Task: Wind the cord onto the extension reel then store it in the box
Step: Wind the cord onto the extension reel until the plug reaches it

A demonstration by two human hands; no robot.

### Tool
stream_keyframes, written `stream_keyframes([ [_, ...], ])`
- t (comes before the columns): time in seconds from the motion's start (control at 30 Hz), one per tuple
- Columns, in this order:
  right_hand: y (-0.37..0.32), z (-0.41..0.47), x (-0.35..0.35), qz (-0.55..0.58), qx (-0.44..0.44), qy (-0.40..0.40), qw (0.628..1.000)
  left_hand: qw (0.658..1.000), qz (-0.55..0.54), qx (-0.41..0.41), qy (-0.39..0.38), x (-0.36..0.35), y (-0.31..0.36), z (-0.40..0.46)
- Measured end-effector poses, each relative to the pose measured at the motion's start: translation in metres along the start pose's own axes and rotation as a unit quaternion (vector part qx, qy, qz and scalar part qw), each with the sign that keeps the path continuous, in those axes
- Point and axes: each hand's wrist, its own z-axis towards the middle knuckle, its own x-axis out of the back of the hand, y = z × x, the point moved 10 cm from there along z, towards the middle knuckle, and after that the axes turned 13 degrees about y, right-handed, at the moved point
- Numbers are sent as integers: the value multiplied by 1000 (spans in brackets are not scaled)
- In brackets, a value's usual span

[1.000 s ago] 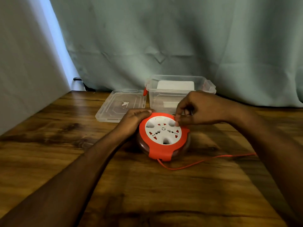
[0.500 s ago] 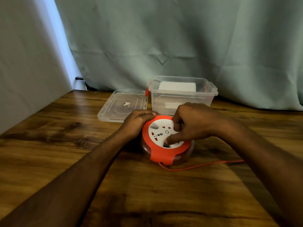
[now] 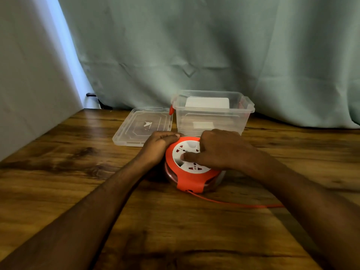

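Reel (image 3: 191,173) sits flat on the desk (image 3: 58,172), just before the clear box (image 3: 212,117) — orange cord (image 3: 233,204) trailing right. Left hand (image 3: 158,146) grips its rim; right hand (image 3: 218,151) curls over the white face, thumb pressing it.

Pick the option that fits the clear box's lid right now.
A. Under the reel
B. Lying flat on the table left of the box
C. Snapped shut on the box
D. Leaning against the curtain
B: the lid lies flat on the table, beside the open box on its left.
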Motion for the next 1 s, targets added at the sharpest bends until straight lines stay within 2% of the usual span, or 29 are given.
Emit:
stream_keyframes([
  [0.1,4,7,9,48,57,-35,997,1000,-8,-3,-12,-3,1,-1],
  [0.2,12,4,11,114,82,-103,985,999,-17,-3,-31,-8,2,-4],
  [0.3,15,0,9,111,93,-129,981,998,-16,-4,-54,-12,3,-7],
  [0.53,17,1,13,94,104,-104,985,998,-16,-3,-59,-12,2,-6],
  [0.7,14,0,8,48,78,-76,993,998,-42,-5,-48,-10,3,-6],
  [1.0,-10,-2,1,-15,123,-25,992,998,-29,-3,-47,-9,2,-4],
])
